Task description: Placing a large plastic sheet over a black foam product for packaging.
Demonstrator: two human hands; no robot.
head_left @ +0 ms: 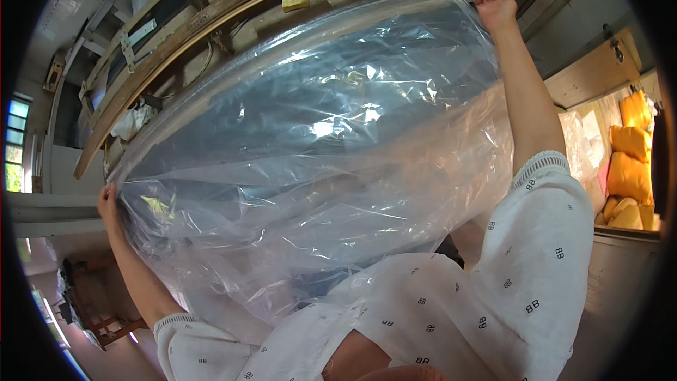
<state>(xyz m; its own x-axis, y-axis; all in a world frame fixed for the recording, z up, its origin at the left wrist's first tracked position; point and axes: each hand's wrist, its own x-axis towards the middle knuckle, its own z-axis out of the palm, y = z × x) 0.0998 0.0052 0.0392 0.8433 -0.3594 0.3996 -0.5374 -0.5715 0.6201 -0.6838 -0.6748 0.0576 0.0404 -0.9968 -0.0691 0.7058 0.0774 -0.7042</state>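
A large sheet of clear plastic film [338, 127] is spread wide between my two raised arms, crinkled and shiny, its lower part falling over my white shirt. My left hand [108, 203] is closed on the film's left corner. Far up on the right, my right hand [496, 8] grips the opposite upper corner with curled fingers. The film's upper edge runs in a long curve from one hand to the other. Whether it is a single sheet or a bag, I cannot tell.
Just beyond the film stands a wooden frame with a long curved-looking rail [162, 56]. A small yellow block [295, 3] lies near it. Stuffed yellow-orange bundles [630, 169] are piled at the right, beside a wooden board [596, 70]. At the left is a window [17, 142].
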